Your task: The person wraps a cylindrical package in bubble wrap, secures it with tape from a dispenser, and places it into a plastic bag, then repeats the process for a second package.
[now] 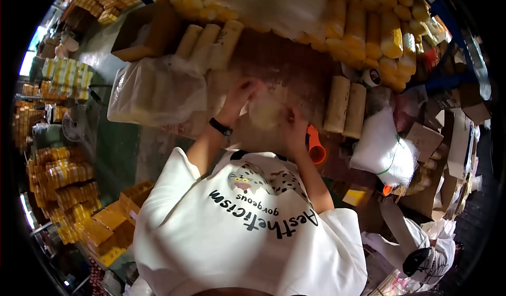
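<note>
My left hand (246, 91), with a black watch on the wrist, reaches over the brown work surface (258, 53); its fingers are smeared by motion. To the right, my right hand (296, 121) has its fingers curled in, and what they grip, if anything, is hidden. Between both hands is a pale, roundish, blurred thing (263, 111), whose kind I cannot make out. An orange tape dispenser-like tube (315, 145) lies just right of my right forearm. Two pale wrapped rolls (345, 106) stand farther right.
Beyond my left hand are more pale rolls (208, 43), a clear plastic bag (158, 91) with rolls in it, and a cardboard box (149, 31). Yellow rolls (363, 30) are piled along the back. A white wrapped bundle (385, 148) sits at the right.
</note>
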Available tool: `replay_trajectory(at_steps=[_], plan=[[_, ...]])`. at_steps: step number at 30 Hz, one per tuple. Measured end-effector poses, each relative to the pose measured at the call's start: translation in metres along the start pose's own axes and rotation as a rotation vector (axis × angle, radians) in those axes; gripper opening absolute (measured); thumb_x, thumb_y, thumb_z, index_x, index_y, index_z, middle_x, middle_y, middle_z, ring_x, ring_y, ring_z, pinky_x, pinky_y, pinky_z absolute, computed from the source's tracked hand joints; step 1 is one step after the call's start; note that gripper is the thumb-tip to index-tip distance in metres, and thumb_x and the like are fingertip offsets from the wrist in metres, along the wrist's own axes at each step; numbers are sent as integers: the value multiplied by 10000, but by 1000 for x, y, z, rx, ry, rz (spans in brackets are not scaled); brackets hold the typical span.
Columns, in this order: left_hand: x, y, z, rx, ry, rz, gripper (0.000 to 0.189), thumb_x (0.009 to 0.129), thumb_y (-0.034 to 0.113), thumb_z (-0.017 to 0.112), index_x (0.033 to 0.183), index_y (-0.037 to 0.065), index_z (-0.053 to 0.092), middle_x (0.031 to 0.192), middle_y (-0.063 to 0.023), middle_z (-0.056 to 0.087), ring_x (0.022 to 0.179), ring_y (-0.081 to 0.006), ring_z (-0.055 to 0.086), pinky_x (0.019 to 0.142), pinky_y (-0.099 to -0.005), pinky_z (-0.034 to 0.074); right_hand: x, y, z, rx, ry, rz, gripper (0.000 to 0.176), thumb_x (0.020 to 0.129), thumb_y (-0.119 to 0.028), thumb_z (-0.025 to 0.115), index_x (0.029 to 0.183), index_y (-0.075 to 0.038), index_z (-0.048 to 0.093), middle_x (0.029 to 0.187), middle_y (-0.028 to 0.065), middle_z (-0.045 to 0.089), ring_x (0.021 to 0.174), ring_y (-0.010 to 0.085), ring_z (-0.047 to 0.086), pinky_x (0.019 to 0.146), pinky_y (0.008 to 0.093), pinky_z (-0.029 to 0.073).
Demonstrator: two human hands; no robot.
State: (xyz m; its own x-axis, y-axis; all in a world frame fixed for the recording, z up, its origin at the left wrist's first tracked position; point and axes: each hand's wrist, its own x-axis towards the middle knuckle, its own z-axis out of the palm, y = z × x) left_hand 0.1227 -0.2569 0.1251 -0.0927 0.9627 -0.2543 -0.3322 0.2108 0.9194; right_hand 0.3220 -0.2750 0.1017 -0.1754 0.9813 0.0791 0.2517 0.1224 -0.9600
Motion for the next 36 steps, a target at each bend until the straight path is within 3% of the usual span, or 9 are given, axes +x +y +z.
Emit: replay_trajectory(at_steps=[4, 7, 13, 20, 23, 25, 28, 32, 36], plan=[[7, -6, 5, 290, -3, 301, 170, 820, 85, 665, 978, 65, 606, 801, 20, 552, 687, -70, 506, 605, -233, 414, 12, -6, -4, 50, 21, -66, 291, 794, 36, 573, 1070, -56, 572, 765, 85, 553, 651, 157, 537, 594, 270, 457], [3, -21, 9, 748, 92, 554, 219, 738, 49, 674, 952, 52, 627, 863, -47, 592, 745, -193, 574, 634, -311, 466, 14, -17, -19, -22, -118, -220, 319, 758, 66, 593, 1052, -55, 581, 839, 81, 571, 692, 179, 572, 611, 294, 479], [-7, -46, 14, 839, 118, 903, 281, 720, 36, 664, 996, 82, 633, 1038, -79, 584, 917, -274, 578, 739, -376, 493, 24, -14, -49, -166, -241, -428, 288, 697, 88, 656, 940, -64, 622, 979, 81, 592, 928, 232, 584, 719, 325, 508], [-31, -37, 7, 920, -342, 1027, 424, 724, 130, 723, 1126, 94, 593, 1193, -89, 555, 1140, -306, 526, 947, -390, 460, 37, -1, -54, -124, -286, -659, 201, 731, 65, 670, 871, -75, 634, 1063, 66, 640, 1049, 293, 561, 820, 392, 484], [-22, -52, 6, 913, -376, 1070, 417, 737, 152, 729, 1125, 95, 587, 1187, -84, 558, 1137, -304, 528, 948, -391, 460, 53, -9, -49, -26, -400, -634, 164, 737, 53, 676, 846, -61, 631, 1049, 57, 645, 989, 284, 588, 804, 365, 484], [-21, -57, 11, 910, -356, 1103, 414, 743, 162, 730, 1126, 102, 585, 1179, -82, 561, 1138, -304, 528, 940, -386, 464, 54, -9, -45, 23, -422, -427, 160, 743, 49, 676, 856, -51, 626, 1026, 73, 644, 943, 277, 600, 795, 348, 483], [-33, -60, 14, 778, -275, 897, 369, 731, 116, 748, 1067, 111, 596, 1173, -86, 537, 1164, -296, 493, 961, -427, 441, 57, 5, -36, 26, -421, -303, 190, 750, 51, 672, 901, -51, 619, 1022, 88, 625, 939, 247, 594, 792, 324, 479], [-30, -50, 15, 1005, -214, 1109, 334, 773, 159, 713, 1084, 139, 592, 1240, -100, 517, 1136, -294, 509, 958, -425, 445, 66, 15, -16, -52, -244, -371, 294, 764, 14, 678, 1028, -90, 600, 1047, 84, 578, 982, 185, 559, 806, 300, 463], [-13, -49, 11, 1258, -201, 1233, 371, 796, 223, 687, 1141, 162, 567, 1300, -108, 489, 1170, -289, 486, 985, -432, 431, 62, 19, -20, 223, -109, 79, 287, 812, -62, 667, 1077, -78, 557, 1054, 64, 553, 1011, 152, 531, 807, 296, 454]])
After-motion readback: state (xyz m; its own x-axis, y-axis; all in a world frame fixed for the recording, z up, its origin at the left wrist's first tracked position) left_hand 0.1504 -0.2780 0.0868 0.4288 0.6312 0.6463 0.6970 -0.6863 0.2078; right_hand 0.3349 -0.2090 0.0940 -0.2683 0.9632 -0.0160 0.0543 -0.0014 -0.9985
